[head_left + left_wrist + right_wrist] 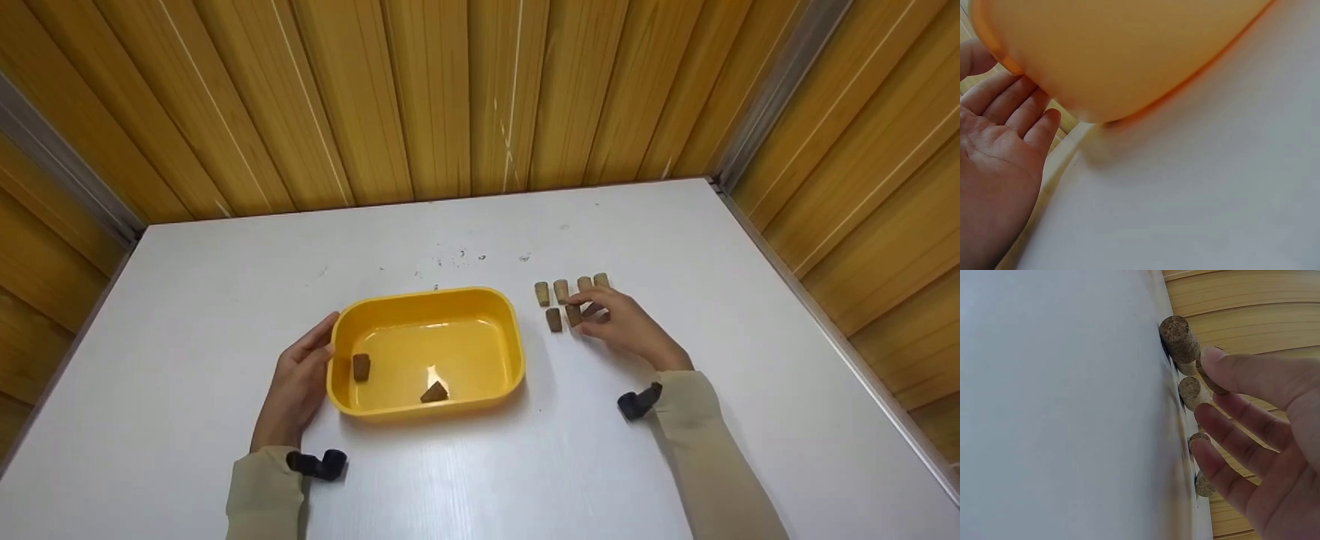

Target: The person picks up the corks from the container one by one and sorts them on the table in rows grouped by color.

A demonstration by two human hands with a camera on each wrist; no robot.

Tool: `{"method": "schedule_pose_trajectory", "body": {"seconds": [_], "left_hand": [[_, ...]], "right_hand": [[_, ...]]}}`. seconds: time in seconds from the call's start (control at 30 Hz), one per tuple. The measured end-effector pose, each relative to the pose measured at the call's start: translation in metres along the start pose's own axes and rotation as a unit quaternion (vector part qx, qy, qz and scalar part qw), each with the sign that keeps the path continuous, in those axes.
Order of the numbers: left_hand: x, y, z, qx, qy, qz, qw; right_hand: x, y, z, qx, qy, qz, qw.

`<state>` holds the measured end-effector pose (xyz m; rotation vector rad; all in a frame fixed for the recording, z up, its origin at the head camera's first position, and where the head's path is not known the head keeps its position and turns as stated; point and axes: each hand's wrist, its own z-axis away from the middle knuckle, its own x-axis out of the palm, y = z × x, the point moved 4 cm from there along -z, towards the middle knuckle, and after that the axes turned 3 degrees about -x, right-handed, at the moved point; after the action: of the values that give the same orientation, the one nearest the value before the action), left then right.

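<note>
At the left end of the yellow plastic tub (427,410), my left hand (298,381) grips its side, thumb at the rim and fingers against the outer wall. Two dark brown cork stoppers lie inside: one cork (361,367) by the left wall, another cork (434,392) near the front. To the right, my right hand (626,322) pinches a dark cork (1210,377) between thumb and fingers. Another dark cork (553,319) stands just left of that hand. Behind them is a row of light tan corks (542,293), partly hidden by the fingers at its right end.
The white table (450,480) carries small dark marks (482,257) behind the tub. Yellow wood-patterned panels (427,105) rise along the table's back and sides. A black wrist camera (319,465) is strapped at each sleeve cuff.
</note>
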<state>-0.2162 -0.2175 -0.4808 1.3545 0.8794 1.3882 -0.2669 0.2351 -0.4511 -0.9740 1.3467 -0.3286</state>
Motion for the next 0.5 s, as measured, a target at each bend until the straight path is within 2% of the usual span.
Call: {"method": "schedule_pose_trajectory", "body": {"seconds": [0.2, 0.5], "left_hand": [[0.0005, 0.0011, 0.0017, 0.001, -0.007, 0.026, 0.9996], [-0.0012, -0.0009, 0.0000, 0.001, -0.011, 0.019, 0.9998]], "right_hand": [[-0.0013, 0.0040, 0.0025, 0.019, -0.010, 0.002, 0.9998], [-0.0004, 0.0082, 0.0003, 0.048, 0.002, 0.016, 0.9987]]}}
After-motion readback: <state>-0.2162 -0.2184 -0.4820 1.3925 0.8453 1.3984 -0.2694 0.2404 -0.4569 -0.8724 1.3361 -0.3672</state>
